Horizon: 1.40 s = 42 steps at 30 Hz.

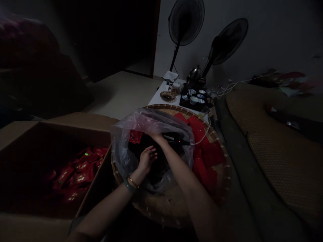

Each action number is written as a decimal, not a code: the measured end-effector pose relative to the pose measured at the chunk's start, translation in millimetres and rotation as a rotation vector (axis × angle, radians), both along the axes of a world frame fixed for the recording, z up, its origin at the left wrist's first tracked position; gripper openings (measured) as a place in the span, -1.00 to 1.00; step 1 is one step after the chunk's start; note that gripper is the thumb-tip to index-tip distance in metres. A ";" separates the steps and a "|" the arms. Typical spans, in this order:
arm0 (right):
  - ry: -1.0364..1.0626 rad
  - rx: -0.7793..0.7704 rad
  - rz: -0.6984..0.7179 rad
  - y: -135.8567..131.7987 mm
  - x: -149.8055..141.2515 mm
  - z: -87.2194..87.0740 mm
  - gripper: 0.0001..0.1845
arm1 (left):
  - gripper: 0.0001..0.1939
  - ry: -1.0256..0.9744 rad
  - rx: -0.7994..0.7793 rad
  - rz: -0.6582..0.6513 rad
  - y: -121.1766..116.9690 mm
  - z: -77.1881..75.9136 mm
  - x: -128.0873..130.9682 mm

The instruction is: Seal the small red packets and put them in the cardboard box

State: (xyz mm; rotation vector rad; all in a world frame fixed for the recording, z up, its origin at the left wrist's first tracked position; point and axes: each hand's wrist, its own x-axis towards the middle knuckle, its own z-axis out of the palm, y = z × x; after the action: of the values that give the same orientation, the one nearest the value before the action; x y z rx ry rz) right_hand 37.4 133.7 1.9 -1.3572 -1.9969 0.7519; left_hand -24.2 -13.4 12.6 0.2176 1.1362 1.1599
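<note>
A clear plastic bag (pixel 126 134) full of dark contents lies in a round woven tray (pixel 222 148). My left hand (pixel 147 158), with bracelets at the wrist, reaches into the bag with its fingers loosely curled over the dark contents. My right hand (pixel 156 136) is deeper in the bag, fingers closed near a small red packet (pixel 135 135); what they hold is hidden. A dark device (pixel 174 138) with a tiny red light and a white cable lies just right of that hand. Red packets (pixel 205 151) cover the tray's right side.
An open cardboard box (pixel 30 134) at the left holds several red packets (pixel 75 171). Beyond the tray stands a low white table (pixel 157 97) with a tea tray and cups (pixel 194 95). Two standing fans (pixel 186 20) are at the wall. A woven mat (pixel 277 141) lies right.
</note>
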 end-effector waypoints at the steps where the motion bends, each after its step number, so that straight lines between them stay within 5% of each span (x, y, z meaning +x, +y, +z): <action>1: 0.014 0.006 -0.001 2.8 -0.1 0.8 -0.62 | -0.68 -0.003 0.001 -0.001 -0.2 0.0 0.4; 5: 0.080 0.044 -0.031 1.6 -1.6 7.6 -0.76 | -0.69 0.001 -0.009 0.008 0.3 0.5 -1.3; 9: 0.219 0.084 -0.146 -41.2 14.1 10.6 -0.81 | -0.77 -0.103 0.027 0.046 3.1 7.3 -6.3; 12: 0.650 -0.127 -0.331 -95.0 34.7 9.1 -0.85 | -0.71 -0.189 0.125 0.052 4.1 13.4 -5.8; 15: 1.094 -0.463 -0.366 -145.7 51.0 9.0 -0.80 | -0.64 -0.145 0.254 0.035 2.0 13.3 0.0; 19: 1.289 -0.729 -0.394 -184.0 64.2 13.2 -0.74 | -0.57 -0.037 0.272 -0.034 -4.9 8.1 6.1; 26: 1.177 -0.664 -0.429 -194.9 71.0 9.2 -0.73 | -0.62 -0.075 0.315 -0.169 -14.6 14.9 0.9; 29: 0.947 -0.596 -0.368 -196.0 66.4 1.9 -0.76 | -0.70 0.090 0.378 -0.156 -14.3 9.5 0.6; 32: 0.621 -0.285 -0.387 -196.3 69.3 6.7 -0.78 | -0.70 0.344 0.386 -0.176 -12.7 -1.1 -1.3; 36: 0.172 0.225 -0.379 -193.9 87.3 27.4 -0.51 | -0.68 0.464 0.472 -0.532 -16.6 -8.4 -5.0; 39: -0.080 0.356 -0.215 -191.5 97.5 33.2 -0.51 | -0.72 0.570 0.582 -0.738 -23.0 -8.7 -5.0; 42: -0.149 0.409 -0.154 -191.7 98.7 28.1 -0.52 | -0.71 0.585 0.597 -0.776 -26.6 -10.0 -3.6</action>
State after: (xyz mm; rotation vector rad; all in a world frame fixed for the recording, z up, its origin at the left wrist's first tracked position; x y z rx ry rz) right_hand 136.1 -58.0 30.0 -1.3263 -1.9909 0.1604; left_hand -27.8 -40.0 2.5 1.4019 1.0069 0.6985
